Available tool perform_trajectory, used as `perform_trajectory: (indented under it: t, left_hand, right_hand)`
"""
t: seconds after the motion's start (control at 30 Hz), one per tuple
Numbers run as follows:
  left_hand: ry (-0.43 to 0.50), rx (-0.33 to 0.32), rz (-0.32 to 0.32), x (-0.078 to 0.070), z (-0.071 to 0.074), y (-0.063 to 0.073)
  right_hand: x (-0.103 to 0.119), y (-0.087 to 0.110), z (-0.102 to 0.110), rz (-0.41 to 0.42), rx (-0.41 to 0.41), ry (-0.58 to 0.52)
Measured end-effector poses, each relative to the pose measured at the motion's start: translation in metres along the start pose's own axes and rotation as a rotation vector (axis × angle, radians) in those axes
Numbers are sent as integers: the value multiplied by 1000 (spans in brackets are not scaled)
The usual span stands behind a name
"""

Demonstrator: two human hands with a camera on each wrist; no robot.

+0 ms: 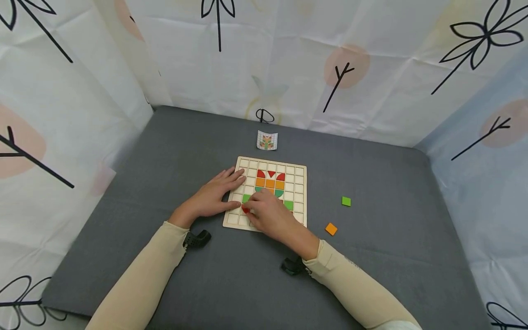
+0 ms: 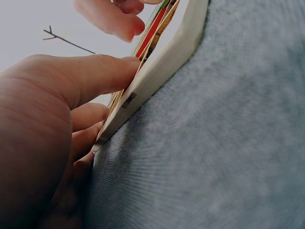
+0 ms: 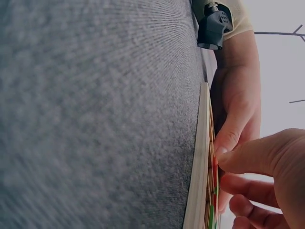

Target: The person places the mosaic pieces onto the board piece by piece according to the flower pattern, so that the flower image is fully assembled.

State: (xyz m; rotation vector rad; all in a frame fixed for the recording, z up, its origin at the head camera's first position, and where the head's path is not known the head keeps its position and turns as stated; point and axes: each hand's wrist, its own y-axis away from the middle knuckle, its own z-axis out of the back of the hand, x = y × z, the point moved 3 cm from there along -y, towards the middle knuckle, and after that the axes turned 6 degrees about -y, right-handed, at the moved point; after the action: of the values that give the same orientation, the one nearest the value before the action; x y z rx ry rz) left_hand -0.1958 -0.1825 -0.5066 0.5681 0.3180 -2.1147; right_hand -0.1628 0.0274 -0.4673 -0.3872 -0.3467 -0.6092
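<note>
A wooden grid board [image 1: 300, 183] lies on the grey table with red, orange and green pieces set in its squares. My left hand [image 1: 214, 193] rests along the board's left edge, fingers extended, thumb near the lower left squares. In the left wrist view its thumb [image 2: 105, 74] lies on the board's rim. My right hand [image 1: 272, 215] reaches over the lower part of the board and pinches a red piece [image 1: 245, 209] between thumb and fingertips, right at a lower left square. The right hand hides several squares below the middle.
A small printed pattern card [image 1: 267, 140] lies beyond the board. To the right are a loose green square [image 1: 346, 201] and a loose orange square [image 1: 331, 229]. White patterned cloth [image 1: 288, 68] hangs behind the table's far edge.
</note>
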Motion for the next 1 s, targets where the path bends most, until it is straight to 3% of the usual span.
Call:
perform_trajectory:
  t: [0.2,0.47,0.8,1.0]
  left_hand:
    - [2,6,3,0,1,0]
    - [4,-2,-1,-1,3,-1]
    - [7,4,-4,-1,2,-1]
    - [1,6,-7,0,1,-1]
  right_hand:
    - [-1,2,-1,38,47,39]
    - [-3,10,10,46,36,28]
    - [-22,44,46,-11,-82,-47]
    - [-34,70,75,-71,-166,-18]
